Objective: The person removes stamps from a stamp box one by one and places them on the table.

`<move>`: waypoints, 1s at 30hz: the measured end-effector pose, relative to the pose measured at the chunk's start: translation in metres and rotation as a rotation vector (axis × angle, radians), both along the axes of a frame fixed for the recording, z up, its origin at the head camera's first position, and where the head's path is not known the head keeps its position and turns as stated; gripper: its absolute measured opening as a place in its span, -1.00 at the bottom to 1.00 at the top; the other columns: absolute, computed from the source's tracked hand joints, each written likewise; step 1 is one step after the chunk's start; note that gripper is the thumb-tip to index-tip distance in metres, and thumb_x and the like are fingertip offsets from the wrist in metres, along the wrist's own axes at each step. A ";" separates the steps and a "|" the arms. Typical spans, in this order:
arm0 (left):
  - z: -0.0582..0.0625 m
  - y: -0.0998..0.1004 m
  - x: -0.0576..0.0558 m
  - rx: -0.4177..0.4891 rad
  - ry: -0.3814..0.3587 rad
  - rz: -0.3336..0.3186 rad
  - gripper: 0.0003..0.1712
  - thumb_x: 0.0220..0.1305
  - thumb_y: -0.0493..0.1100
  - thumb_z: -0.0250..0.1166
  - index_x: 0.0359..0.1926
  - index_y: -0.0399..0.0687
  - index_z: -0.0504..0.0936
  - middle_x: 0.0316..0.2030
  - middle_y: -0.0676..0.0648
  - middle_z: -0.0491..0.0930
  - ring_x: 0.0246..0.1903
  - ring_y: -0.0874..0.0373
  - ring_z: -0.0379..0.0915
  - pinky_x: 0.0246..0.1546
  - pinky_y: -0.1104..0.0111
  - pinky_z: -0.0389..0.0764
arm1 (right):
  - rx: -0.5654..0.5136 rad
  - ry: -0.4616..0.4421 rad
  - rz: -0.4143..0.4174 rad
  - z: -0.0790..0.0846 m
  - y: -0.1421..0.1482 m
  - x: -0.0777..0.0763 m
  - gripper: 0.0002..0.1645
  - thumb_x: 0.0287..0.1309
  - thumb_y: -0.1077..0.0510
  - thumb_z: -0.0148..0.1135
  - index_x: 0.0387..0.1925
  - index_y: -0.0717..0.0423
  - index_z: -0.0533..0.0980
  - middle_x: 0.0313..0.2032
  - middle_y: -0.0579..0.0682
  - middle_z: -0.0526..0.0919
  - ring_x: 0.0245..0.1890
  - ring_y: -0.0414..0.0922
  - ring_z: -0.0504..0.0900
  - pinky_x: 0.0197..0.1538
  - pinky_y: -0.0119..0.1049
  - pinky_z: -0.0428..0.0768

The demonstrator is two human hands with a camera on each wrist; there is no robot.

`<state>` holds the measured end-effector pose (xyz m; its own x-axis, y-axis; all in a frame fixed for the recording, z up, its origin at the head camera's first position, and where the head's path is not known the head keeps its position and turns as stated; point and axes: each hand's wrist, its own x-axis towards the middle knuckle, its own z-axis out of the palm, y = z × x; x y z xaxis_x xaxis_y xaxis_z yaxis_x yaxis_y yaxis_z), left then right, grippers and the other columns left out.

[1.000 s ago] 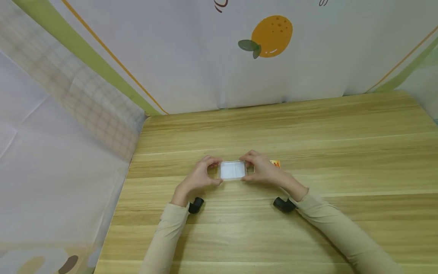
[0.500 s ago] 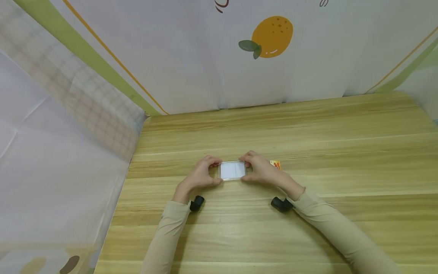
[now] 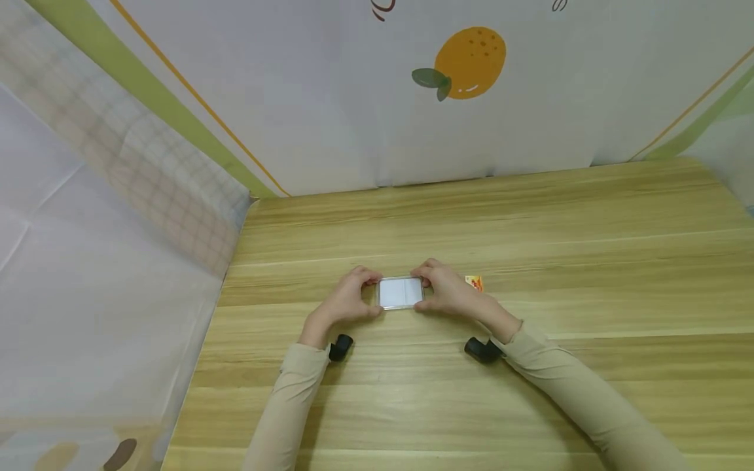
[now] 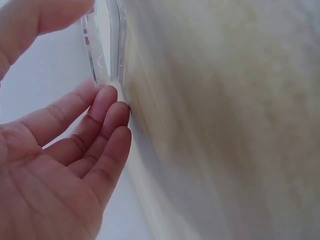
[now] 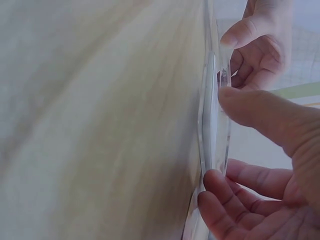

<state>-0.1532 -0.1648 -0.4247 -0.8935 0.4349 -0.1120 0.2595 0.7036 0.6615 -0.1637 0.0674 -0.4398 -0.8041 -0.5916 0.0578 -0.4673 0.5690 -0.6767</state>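
A small clear plastic case (image 3: 400, 292) with a white inside lies flat on the wooden table (image 3: 530, 216). My left hand (image 3: 347, 302) pinches its left end between thumb and fingers, and my right hand (image 3: 444, 292) pinches its right end. The left wrist view shows the case's clear edge (image 4: 102, 45) next to my left fingertips (image 4: 112, 107). In the right wrist view the thin case (image 5: 212, 115) stands edge-on, my right thumb (image 5: 250, 107) on top of it and fingers beneath.
A small orange and white item (image 3: 474, 282) lies on the table just behind my right hand. Printed cloth walls (image 3: 353, 98) close off the back and left sides. Bare wood stretches to the right and toward me.
Both hands stay on the case with only a slight shift; my right wrist has drawn a little to the left. The case has not moved.
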 end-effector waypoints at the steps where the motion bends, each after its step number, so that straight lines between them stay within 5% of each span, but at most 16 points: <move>1: 0.001 0.000 0.000 -0.005 0.002 -0.001 -0.35 -0.15 -0.29 0.47 0.06 -0.31 0.51 -0.06 -0.13 0.47 -0.03 -0.01 0.37 0.10 0.18 0.40 | 0.000 -0.001 0.001 0.001 0.000 0.000 -0.32 -0.21 0.22 0.51 0.01 0.41 0.48 -0.18 0.12 0.50 -0.28 -0.08 0.44 -0.25 -0.37 0.48; 30: 0.001 0.004 -0.004 -0.050 0.001 -0.042 -0.38 -0.14 -0.32 0.48 0.03 -0.34 0.52 -0.09 -0.14 0.48 -0.05 0.00 0.39 0.07 0.22 0.45 | 0.045 -0.035 -0.031 0.006 -0.005 0.002 -0.34 -0.23 0.23 0.53 -0.05 0.46 0.48 -0.23 0.14 0.47 -0.32 -0.07 0.44 -0.29 -0.38 0.51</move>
<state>-0.1572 -0.1606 -0.4234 -0.8748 0.4658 -0.1335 0.2902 0.7243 0.6254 -0.1621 0.0623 -0.4337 -0.8232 -0.5677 0.0033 -0.4255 0.6131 -0.6657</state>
